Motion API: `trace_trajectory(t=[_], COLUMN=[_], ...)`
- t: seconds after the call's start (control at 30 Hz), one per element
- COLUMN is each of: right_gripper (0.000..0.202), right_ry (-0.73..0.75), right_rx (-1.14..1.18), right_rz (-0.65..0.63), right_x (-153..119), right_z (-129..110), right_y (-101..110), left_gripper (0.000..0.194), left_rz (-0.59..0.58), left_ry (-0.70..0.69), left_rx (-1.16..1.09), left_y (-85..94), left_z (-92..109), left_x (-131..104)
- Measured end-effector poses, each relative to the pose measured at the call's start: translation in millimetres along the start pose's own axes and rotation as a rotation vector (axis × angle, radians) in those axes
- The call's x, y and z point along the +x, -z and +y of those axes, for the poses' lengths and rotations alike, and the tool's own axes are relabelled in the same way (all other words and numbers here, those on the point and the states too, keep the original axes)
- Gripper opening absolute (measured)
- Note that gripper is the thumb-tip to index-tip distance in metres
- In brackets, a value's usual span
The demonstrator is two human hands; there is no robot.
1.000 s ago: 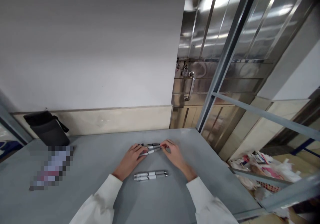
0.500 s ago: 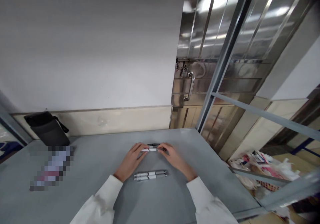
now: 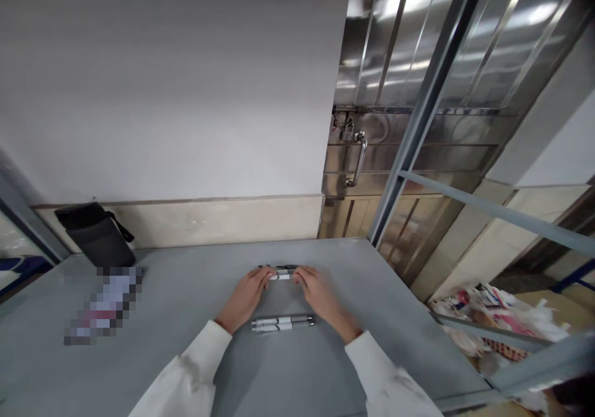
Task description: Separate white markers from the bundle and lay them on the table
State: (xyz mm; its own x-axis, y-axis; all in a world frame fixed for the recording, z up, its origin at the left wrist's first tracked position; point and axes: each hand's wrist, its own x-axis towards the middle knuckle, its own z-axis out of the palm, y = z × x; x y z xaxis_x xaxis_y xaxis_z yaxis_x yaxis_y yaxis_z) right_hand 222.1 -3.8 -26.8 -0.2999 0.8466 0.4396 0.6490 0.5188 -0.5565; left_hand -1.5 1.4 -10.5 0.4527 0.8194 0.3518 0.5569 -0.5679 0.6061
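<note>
A white-barrelled pen [image 3: 281, 277] lies crosswise between my two hands, with its ends covered by my fingers. My left hand [image 3: 248, 290] pinches the left end, and my right hand [image 3: 316, 288] pinches the right end. Just behind it on the grey table, a dark pen [image 3: 284, 267] shows in part. Nearer to me, between my forearms, a small group of white and silver pens [image 3: 282, 323] lies side by side, apart from both hands.
At the back left of the grey table [image 3: 176, 318], a dark pouch with a strap [image 3: 100, 236] leans near the wall. A pixelated item [image 3: 105, 305] lies before it. A metal frame post [image 3: 395, 188] rises at the right corner. Plastic bags [image 3: 502, 318] sit beyond the right edge.
My fingers have drawn in closer around the pen's ends. The whole view has shifted slightly. The group of pens nearer to me stays in place on the table.
</note>
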Motion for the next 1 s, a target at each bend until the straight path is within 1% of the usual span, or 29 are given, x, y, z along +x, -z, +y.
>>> trace_trajectory(t=[0.23, 0.37, 0.5, 0.57, 0.7, 0.77, 0.83, 0.9, 1.0], right_gripper=[0.024, 0.022, 0.022, 0.021, 0.021, 0.022, 0.021, 0.018, 0.010], right_ry=[0.063, 0.097, 0.117, 0.119, 0.136, 0.147, 0.141, 0.117, 0.061], right_rx=[-0.077, -0.140, -0.203, -0.228, -0.268, -0.243, -0.171, -0.093, -0.016], right_rz=[0.038, 0.043, 0.023, 0.025, 0.020, 0.020, 0.033, 0.047, 0.077], right_x=[2, 2, 2, 2, 1, 1, 0, 0, -1], right_z=[0, 1, 1, 0, -2, -1, 0, 1, -1], right_y=[-6, -6, -5, -4, 0, 3, 7, 11, 13], left_gripper=[0.033, 0.036, 0.041, 0.044, 0.053, 0.054, 0.053, 0.048, 0.036], left_rz=[-0.004, -0.028, -0.041, -0.054, -0.109, -0.106, -0.075, -0.019, 0.049], left_ry=[0.093, 0.127, 0.159, 0.197, 0.317, 0.308, 0.235, 0.178, 0.156], left_rx=[-0.087, -0.106, -0.118, -0.148, -0.244, -0.240, -0.194, -0.161, -0.195], left_y=[-0.9, 0.0, -0.2, -1.3, -3.2, -2.0, 0.9, 4.0, 6.3], left_z=[-4, -3, -3, -3, -4, -1, 4, 8, 11], left_x=[2, 2, 2, 2, 0, -1, -2, -1, 0])
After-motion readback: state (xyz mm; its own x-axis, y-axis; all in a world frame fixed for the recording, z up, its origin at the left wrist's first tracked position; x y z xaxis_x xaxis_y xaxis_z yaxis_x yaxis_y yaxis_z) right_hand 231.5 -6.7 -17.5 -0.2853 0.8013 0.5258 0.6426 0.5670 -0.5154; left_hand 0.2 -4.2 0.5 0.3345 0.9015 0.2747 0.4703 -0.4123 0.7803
